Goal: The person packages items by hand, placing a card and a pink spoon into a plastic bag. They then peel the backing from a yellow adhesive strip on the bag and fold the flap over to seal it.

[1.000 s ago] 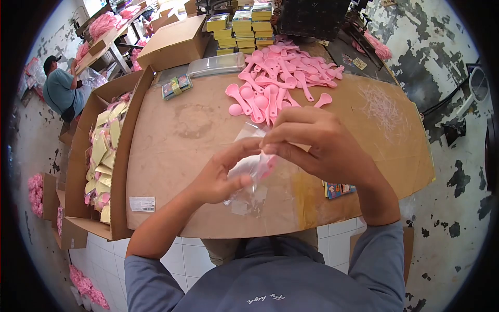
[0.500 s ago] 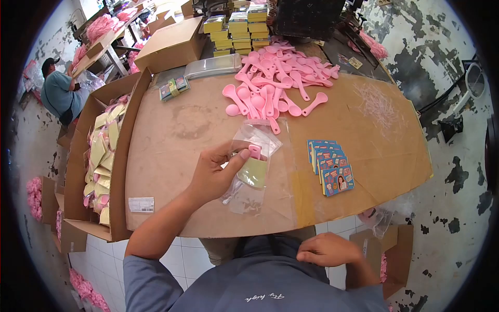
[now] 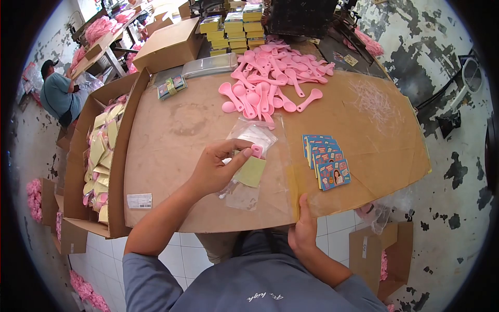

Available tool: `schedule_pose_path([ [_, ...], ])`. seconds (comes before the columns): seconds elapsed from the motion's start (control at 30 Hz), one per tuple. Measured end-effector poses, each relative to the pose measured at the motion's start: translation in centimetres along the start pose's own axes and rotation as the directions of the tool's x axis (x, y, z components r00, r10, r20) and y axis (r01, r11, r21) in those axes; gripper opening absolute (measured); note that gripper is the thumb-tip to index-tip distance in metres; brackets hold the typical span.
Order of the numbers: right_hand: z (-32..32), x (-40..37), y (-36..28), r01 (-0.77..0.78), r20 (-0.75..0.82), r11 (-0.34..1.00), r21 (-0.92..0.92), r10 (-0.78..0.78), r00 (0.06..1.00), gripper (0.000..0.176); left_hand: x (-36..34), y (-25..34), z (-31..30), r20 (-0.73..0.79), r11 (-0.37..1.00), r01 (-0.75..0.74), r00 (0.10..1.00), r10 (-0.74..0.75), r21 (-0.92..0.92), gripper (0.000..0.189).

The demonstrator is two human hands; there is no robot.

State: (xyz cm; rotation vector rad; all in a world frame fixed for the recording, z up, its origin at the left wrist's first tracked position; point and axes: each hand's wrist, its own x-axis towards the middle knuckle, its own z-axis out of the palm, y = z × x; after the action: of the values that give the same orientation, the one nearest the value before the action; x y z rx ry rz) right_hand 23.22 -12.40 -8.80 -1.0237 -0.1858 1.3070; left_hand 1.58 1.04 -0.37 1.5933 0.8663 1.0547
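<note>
My left hand (image 3: pixel 221 164) is closed over the middle of the table, thumb and fingers pinching near the handle end of a pink measuring spoon (image 3: pixel 257 151). Just below it is a pale yellow card (image 3: pixel 251 172); the spoon's bowl is hidden. Clear plastic bags (image 3: pixel 243 197) lie around and under them. At the table's front edge is my right hand (image 3: pixel 304 229), its thumb stretched up over the edge and its other fingers mostly hidden; it holds nothing I can see. Beyond it sits a fanned stack of blue printed cards (image 3: pixel 332 169).
Pink measuring spoons (image 3: pixel 275 73) are heaped at the back of the cardboard-covered table (image 3: pixel 176 151). On the left stands a carton (image 3: pixel 134 151) of packed pieces. A banded card bundle (image 3: pixel 172 87) and several card stacks (image 3: pixel 236 28) stand farther back. Another person (image 3: pixel 61 93) sits far left.
My right hand has risen from my lap to the table's front edge. My left hand keeps its grip, with the spoon and card nearly in place. The view has shifted slightly.
</note>
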Motion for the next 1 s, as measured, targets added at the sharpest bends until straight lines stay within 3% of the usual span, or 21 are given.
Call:
schedule_pose_path([
  [0.17,-1.6,0.5,0.7,0.215,0.145,0.967,-0.137,-0.195,0.97,0.046,0.0,-0.3,0.1,0.013,0.999,-0.032,0.999,0.031,0.023,0.021],
  [0.27,-3.4,0.8,1.2,0.169,0.181,0.975,-0.143,-0.143,0.973,0.04,0.1,-0.1,0.0,0.015,0.999,-0.035,0.999,0.035,0.04,0.021],
  [0.4,-7.6,1.2,1.8,0.123,0.208,0.916,-0.383,-0.045,0.977,0.036,0.1,-0.1,-0.2,0.004,0.999,-0.026,1.0,0.025,0.034,0.02],
  [0.53,-10.7,1.7,1.8,0.275,0.399,0.777,-0.566,-0.034,0.916,0.039,0.1,-0.5,-0.3,0.008,0.999,-0.023,1.0,0.022,0.039,0.021],
  [0.6,-11.4,1.7,0.8,0.331,0.566,0.696,-0.637,0.131,0.814,0.04,0.0,-0.4,-0.3,0.024,0.999,-0.014,1.0,0.013,0.03,0.021],
  [0.67,-7.5,0.2,-3.7,0.388,0.691,0.602,-0.698,0.423,0.587,0.039,-0.1,0.3,-0.2,0.05,1.0,0.004,0.999,-0.005,0.023,0.02],
  [0.77,-5.3,0.0,-8.6,0.57,0.519,0.228,-0.789,0.743,0.422,0.033,0.0,-0.1,0.0,0.012,0.999,0.004,1.0,-0.004,-0.046,0.022],
  [0.8,-4.4,0.1,-10.5,0.576,0.536,0.265,-0.773,0.759,0.37,0.03,0.0,0.0,0.2,-0.004,0.996,0.022,1.0,-0.022,-0.092,0.022],
  [0.87,-2.1,0.5,-14.1,0.585,0.567,0.34,-0.736,0.782,0.259,0.025,0.0,0.6,0.5,-0.037,0.982,0.051,0.998,-0.059,-0.182,0.021],
  [0.97,2.7,0.9,-18.0,0.69,0.784,0.449,-0.567,0.551,0.286,0.024,0.0,1.1,0.5,-0.042,0.973,0.085,0.994,-0.096,-0.214,0.02],
  [1.0,4.0,1.4,-17.6,0.756,0.828,0.371,-0.539,0.399,0.394,0.028,-0.1,0.8,0.3,-0.045,0.983,0.072,0.996,-0.08,-0.169,0.019],
])
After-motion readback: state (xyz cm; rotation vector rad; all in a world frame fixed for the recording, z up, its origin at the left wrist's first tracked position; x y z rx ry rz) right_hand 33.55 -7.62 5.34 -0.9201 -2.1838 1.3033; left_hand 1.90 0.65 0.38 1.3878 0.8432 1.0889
